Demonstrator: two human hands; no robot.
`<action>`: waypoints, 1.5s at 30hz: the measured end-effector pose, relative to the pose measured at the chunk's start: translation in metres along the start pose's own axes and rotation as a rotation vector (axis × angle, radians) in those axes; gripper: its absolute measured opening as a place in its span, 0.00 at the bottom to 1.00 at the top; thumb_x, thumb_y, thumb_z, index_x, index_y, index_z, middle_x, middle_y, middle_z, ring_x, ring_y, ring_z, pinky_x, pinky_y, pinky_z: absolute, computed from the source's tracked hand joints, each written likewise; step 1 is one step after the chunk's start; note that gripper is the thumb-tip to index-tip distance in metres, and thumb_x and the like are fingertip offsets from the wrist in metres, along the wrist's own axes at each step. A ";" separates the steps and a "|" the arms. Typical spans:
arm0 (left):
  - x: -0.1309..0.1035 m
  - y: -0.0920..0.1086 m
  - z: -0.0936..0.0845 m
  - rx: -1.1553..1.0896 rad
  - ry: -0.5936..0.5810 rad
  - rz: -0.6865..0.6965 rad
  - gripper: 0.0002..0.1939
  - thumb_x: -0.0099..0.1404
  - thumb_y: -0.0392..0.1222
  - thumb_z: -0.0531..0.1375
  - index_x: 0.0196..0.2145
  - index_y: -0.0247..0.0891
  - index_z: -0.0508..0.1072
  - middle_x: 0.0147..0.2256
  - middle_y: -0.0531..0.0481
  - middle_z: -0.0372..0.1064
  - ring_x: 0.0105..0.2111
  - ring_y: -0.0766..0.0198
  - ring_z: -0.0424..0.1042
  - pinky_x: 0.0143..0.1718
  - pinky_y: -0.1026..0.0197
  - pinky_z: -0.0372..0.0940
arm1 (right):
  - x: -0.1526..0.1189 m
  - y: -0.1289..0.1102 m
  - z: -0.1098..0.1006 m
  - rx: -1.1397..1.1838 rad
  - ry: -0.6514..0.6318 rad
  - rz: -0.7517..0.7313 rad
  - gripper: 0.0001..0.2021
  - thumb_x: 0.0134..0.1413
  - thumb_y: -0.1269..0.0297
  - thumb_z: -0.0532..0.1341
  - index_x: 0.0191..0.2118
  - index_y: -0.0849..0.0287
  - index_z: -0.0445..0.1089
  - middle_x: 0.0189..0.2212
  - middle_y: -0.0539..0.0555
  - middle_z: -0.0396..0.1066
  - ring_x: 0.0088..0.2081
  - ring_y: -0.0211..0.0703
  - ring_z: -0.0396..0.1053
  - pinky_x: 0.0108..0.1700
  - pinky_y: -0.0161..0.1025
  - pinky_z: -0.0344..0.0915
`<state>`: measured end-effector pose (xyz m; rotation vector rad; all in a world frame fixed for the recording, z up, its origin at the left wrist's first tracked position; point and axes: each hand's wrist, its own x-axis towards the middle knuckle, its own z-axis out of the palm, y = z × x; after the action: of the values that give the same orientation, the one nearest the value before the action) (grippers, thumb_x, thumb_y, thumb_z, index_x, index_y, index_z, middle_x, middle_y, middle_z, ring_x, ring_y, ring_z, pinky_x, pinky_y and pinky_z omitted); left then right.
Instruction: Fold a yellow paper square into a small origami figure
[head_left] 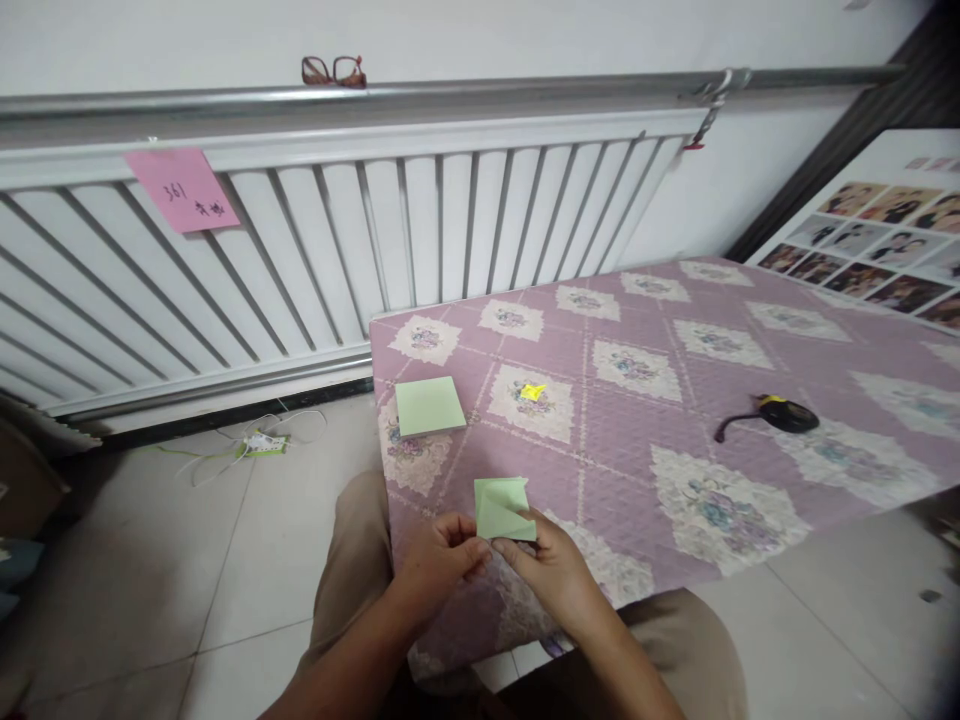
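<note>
Between my two hands is a small folded sheet of light green paper [501, 510], held just above the near left part of the table. My left hand [448, 556] pinches its lower left corner between thumb and fingers. With the thumb in front and the fingers behind, my right hand [551, 565] grips its lower right side. Creases and overlapping layers show on the paper's face. Beyond my left hand lies a pad of square green paper [430, 407]. A small yellow folded paper piece [533, 392] rests on the cloth farther back.
A purple flowered cloth [622, 430] covers the table. On its right lies a black object with a cord and a yellow part [786, 413]. Behind stands a white radiator [450, 220] with a pink note [182, 189]; glasses [334, 71] sit on the pipe. A power strip [264, 443] lies on the floor.
</note>
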<state>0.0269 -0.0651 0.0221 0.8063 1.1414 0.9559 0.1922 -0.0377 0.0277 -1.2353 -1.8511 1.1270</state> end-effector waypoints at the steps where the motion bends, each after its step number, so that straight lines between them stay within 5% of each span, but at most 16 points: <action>1: 0.000 0.000 0.001 -0.003 0.002 0.005 0.13 0.50 0.47 0.64 0.26 0.36 0.66 0.20 0.56 0.66 0.21 0.70 0.62 0.24 0.65 0.57 | 0.000 -0.001 -0.001 -0.009 0.000 0.000 0.09 0.52 0.58 0.59 0.33 0.57 0.70 0.32 0.52 0.71 0.35 0.44 0.67 0.39 0.38 0.63; 13: -0.005 0.006 0.001 -0.061 -0.010 -0.053 0.19 0.48 0.53 0.65 0.27 0.36 0.66 0.23 0.54 0.68 0.20 0.71 0.62 0.22 0.66 0.55 | 0.001 -0.018 -0.005 -0.038 -0.041 -0.028 0.08 0.55 0.60 0.58 0.31 0.57 0.69 0.31 0.51 0.70 0.35 0.44 0.67 0.38 0.37 0.62; 21: -0.006 -0.002 0.008 -0.132 0.051 0.006 0.19 0.50 0.54 0.65 0.26 0.36 0.65 0.23 0.54 0.68 0.17 0.72 0.61 0.19 0.67 0.52 | -0.002 -0.033 0.000 -0.096 0.065 -0.032 0.07 0.56 0.62 0.56 0.29 0.56 0.67 0.29 0.51 0.68 0.33 0.43 0.66 0.37 0.37 0.61; 30: -0.012 0.006 0.002 -0.098 -0.179 0.034 0.21 0.54 0.55 0.64 0.34 0.33 0.70 0.24 0.52 0.68 0.19 0.72 0.61 0.21 0.67 0.54 | -0.006 -0.031 0.001 0.024 0.017 0.049 0.06 0.54 0.62 0.57 0.31 0.56 0.66 0.27 0.50 0.68 0.32 0.43 0.67 0.35 0.35 0.61; 45: -0.015 0.015 0.013 0.121 -0.027 0.102 0.14 0.56 0.49 0.59 0.29 0.34 0.69 0.21 0.54 0.67 0.16 0.72 0.58 0.19 0.67 0.53 | -0.006 -0.054 -0.013 0.288 0.097 -0.023 0.07 0.49 0.59 0.62 0.32 0.57 0.68 0.33 0.51 0.66 0.35 0.41 0.65 0.36 0.35 0.61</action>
<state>0.0342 -0.0740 0.0442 0.9795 1.1519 0.9641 0.1841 -0.0497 0.0822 -1.0804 -1.5636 1.2473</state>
